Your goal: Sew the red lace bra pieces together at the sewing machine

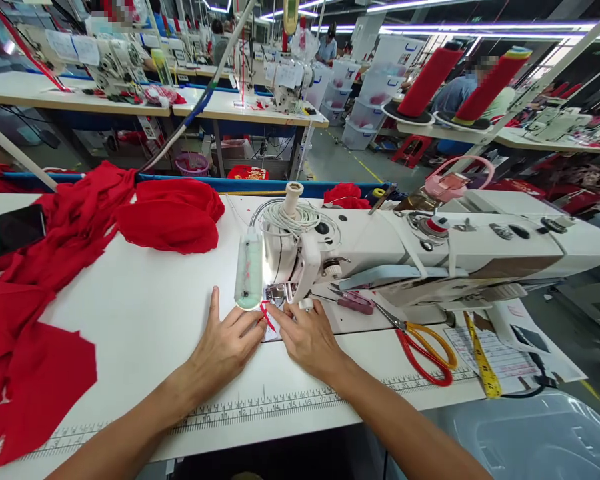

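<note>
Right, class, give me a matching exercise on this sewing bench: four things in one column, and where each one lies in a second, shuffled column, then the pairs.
Things
1. scissors
2. red fabric pile
3. thin red strip
4. yellow tape measure

Places
A. between the left hand and right hand, by the needle
B. left part of the table
C. right of the hands, handles red and yellow
D. at the table's right end, right of the scissors

Pairs: 1-C, 2-B, 3-A, 4-D
</note>
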Demonstrator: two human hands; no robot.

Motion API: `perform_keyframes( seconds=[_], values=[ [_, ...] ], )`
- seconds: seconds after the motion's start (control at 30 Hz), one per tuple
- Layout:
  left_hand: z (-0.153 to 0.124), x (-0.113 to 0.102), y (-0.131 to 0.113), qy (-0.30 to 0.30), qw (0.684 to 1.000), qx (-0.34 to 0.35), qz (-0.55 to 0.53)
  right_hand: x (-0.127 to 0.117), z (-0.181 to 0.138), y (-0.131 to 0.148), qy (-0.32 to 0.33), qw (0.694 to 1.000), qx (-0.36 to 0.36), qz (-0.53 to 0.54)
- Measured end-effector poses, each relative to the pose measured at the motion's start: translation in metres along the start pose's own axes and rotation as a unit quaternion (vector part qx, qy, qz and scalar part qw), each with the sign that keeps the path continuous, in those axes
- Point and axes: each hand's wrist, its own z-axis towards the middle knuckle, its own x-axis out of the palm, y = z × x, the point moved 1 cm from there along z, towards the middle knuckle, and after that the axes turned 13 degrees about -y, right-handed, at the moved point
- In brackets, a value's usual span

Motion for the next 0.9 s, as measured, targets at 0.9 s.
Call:
perform_keyframes(
  seconds=[0.9],
  values=[
    [0.001, 0.007, 0.009, 0.021, 0.999, -0.034, -0.012, -0.005, 0.001, -0.004, -0.041, 0.997, -0.028, 0.052]
  ],
)
